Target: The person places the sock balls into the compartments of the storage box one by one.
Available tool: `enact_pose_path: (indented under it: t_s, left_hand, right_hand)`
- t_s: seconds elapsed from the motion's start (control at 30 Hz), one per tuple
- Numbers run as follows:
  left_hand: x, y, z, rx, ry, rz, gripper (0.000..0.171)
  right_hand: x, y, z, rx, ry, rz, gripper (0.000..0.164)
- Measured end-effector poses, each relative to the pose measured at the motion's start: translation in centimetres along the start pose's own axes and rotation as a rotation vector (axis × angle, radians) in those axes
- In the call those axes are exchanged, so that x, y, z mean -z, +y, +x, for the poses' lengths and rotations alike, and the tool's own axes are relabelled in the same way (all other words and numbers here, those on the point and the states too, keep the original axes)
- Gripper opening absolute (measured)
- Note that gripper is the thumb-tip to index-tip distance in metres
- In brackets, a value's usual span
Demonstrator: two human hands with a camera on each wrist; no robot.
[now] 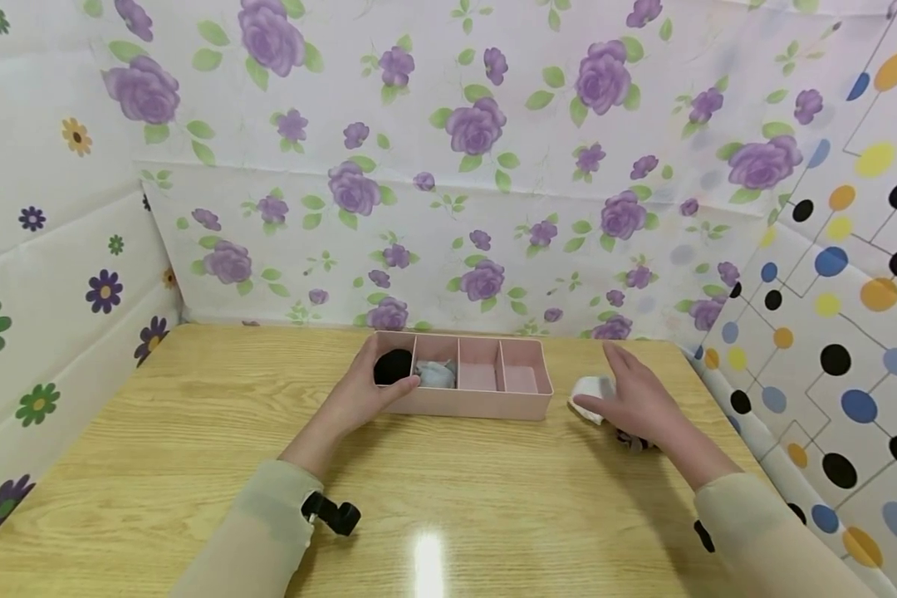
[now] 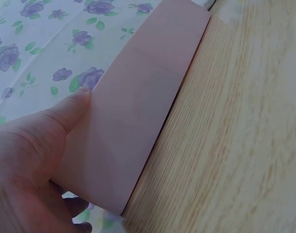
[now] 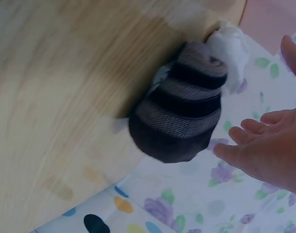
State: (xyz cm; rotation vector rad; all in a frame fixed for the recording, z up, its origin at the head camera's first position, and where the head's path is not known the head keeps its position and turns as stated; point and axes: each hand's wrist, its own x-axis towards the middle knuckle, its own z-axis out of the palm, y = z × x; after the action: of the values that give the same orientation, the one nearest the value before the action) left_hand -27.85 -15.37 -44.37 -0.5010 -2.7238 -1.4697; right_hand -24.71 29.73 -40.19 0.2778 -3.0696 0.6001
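Note:
A pink box (image 1: 467, 404) with a row of compartments stands toward the back of the table. My left hand (image 1: 355, 392) grips its left end, the thumb along the front wall and the fingers round the end, as the left wrist view shows. A black bundle (image 1: 394, 366) fills the leftmost compartment; a pale grey-blue cloth bundle (image 1: 436, 374) sits in the one beside it. My right hand (image 1: 637, 403) is spread over the table right of the box, holding nothing. Close by it lie a white cloth bundle (image 1: 587, 400) and a rolled sock (image 3: 179, 104) with black and grey stripes.
The wooden table (image 1: 493, 498) runs back to a wall covering (image 1: 419, 208) with purple flowers. A dotted covering (image 1: 845, 332) rises along the right edge, and a flowered one (image 1: 60, 249) along the left. The two right compartments (image 1: 522, 379) show their bare floors.

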Motion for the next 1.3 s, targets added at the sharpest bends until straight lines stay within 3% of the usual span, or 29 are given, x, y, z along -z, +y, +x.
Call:
enact_pose_path:
  t_s: [0.27,0.5,1.3]
  left_hand:
    - [0.1,0.0,0.0,-0.027,0.003,-0.008,0.103]
    - [0.0,0.0,-0.1,0.006,-0.006,0.0,0.109]
    - [0.0,-0.1,-0.1,0.012,-0.001,-0.002,0.11]
  right_hand:
    - [-0.8,1.1,-0.5,-0.005,0.001,-0.04,0.119]
    - [-1.6,1.4,-0.6,0.019,0.008,-0.074,0.111]
    - [-2.5,1.7,-0.5,-0.017,0.013,-0.103,0.097]
